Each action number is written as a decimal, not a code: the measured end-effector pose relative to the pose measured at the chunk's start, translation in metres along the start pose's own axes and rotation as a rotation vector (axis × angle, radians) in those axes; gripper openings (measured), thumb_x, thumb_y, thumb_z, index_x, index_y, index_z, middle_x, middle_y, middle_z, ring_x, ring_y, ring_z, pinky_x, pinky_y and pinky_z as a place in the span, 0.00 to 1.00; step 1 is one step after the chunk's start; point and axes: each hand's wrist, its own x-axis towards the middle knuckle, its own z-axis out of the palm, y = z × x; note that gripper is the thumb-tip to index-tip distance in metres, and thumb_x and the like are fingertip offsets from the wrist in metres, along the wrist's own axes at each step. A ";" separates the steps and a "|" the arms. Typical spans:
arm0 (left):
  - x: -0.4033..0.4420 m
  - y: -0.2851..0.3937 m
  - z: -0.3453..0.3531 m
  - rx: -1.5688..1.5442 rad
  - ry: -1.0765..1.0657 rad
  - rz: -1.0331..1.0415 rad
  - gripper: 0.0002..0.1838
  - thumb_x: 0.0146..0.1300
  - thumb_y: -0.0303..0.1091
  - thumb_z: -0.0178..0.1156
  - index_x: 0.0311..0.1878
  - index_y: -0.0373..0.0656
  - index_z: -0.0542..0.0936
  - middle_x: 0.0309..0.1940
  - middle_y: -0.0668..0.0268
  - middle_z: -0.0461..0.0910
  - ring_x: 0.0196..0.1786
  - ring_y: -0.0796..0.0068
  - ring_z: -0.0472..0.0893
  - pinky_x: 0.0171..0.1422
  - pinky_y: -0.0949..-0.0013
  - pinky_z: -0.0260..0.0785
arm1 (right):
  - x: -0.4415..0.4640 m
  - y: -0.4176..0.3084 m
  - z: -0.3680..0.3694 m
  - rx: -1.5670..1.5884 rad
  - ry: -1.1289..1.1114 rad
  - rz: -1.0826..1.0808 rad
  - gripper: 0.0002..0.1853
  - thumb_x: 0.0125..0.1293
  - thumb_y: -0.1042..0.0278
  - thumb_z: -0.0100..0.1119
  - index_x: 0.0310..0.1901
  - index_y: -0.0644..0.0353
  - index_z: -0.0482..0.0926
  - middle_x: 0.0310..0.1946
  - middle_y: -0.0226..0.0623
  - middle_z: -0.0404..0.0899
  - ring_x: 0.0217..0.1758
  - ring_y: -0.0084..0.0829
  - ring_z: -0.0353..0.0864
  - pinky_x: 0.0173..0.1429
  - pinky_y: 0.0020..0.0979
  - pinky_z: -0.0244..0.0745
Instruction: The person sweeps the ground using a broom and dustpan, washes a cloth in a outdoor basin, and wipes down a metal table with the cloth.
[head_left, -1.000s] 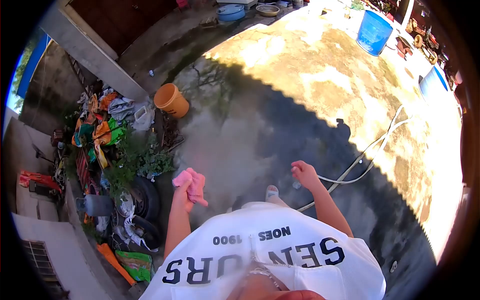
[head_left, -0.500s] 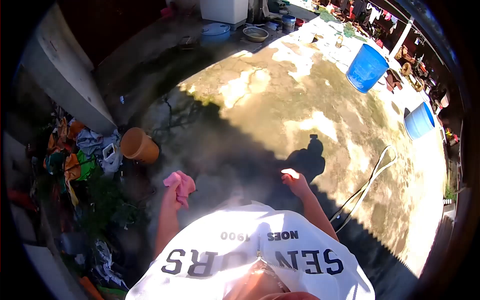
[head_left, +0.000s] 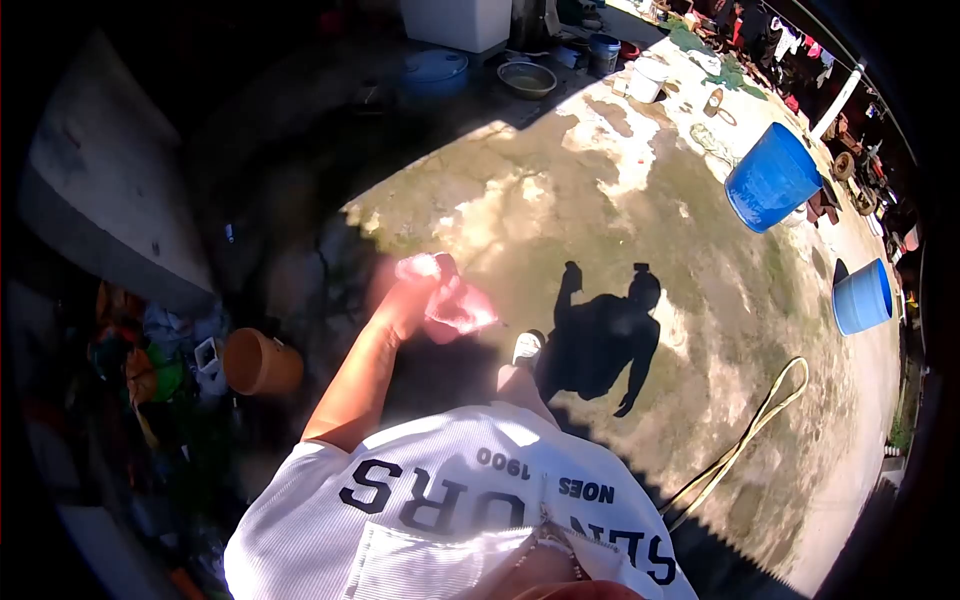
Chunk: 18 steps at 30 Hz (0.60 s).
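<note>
Cloth of soft, crumpled pink fabric (head_left: 458, 305) is in the person's bare left hand (head_left: 406, 303), just toward nine o'clock from the middle of the view, out ahead of the white lettered shirt (head_left: 450, 450). The hand is closed round one bunched end, and the rest flares loose toward four o'clock; blur hides how tightly the fingers press. The right hand is out of view, so I cannot tell what its grip is.

To carry the cloth well, I would gather that loose end into the palm so that it does not flap, keep the elbow easily bent, and hold the fabric clear of shirt and ground. With footing in mind, watch the pale looped hose (head_left: 745, 440) at four o'clock.

By count: one cloth, one hand in view, one shirt and one pale shoe (head_left: 528, 348), near the centre toward five o'clock. Two round blue plastic tubs stand apart, the deeper-blue tub (head_left: 772, 178) at two o'clock and the lighter-blue tub (head_left: 862, 298) at three. One orange plastic bucket (head_left: 262, 362) sits between eight and nine, one shallow round basin (head_left: 527, 81) at twelve, one small white bucket (head_left: 648, 82) at one. The dark heap beyond the orange bucket is too dim to count
</note>
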 end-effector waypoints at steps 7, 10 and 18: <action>0.177 0.093 0.062 -0.083 0.022 -0.053 0.22 0.69 0.37 0.64 0.62 0.40 0.76 0.53 0.59 0.83 0.55 0.61 0.83 0.63 0.55 0.76 | 0.158 -0.287 -0.156 0.170 -0.029 -0.323 0.15 0.67 0.63 0.60 0.50 0.61 0.83 0.36 0.45 0.86 0.33 0.39 0.88 0.39 0.38 0.83; 0.236 0.154 0.095 0.017 0.128 -0.049 0.23 0.68 0.39 0.65 0.63 0.41 0.76 0.53 0.60 0.83 0.56 0.62 0.83 0.63 0.56 0.76 | 0.167 -0.501 -0.269 0.164 0.262 -0.666 0.13 0.69 0.67 0.58 0.49 0.64 0.83 0.31 0.41 0.85 0.28 0.30 0.84 0.34 0.32 0.80; 0.475 0.202 0.066 -0.136 0.358 -0.049 0.17 0.69 0.40 0.60 0.55 0.39 0.82 0.45 0.61 0.85 0.47 0.66 0.84 0.49 0.63 0.78 | 0.162 -0.915 -0.443 0.263 0.327 -1.166 0.11 0.75 0.71 0.53 0.54 0.60 0.81 0.35 0.32 0.84 0.32 0.21 0.82 0.36 0.23 0.76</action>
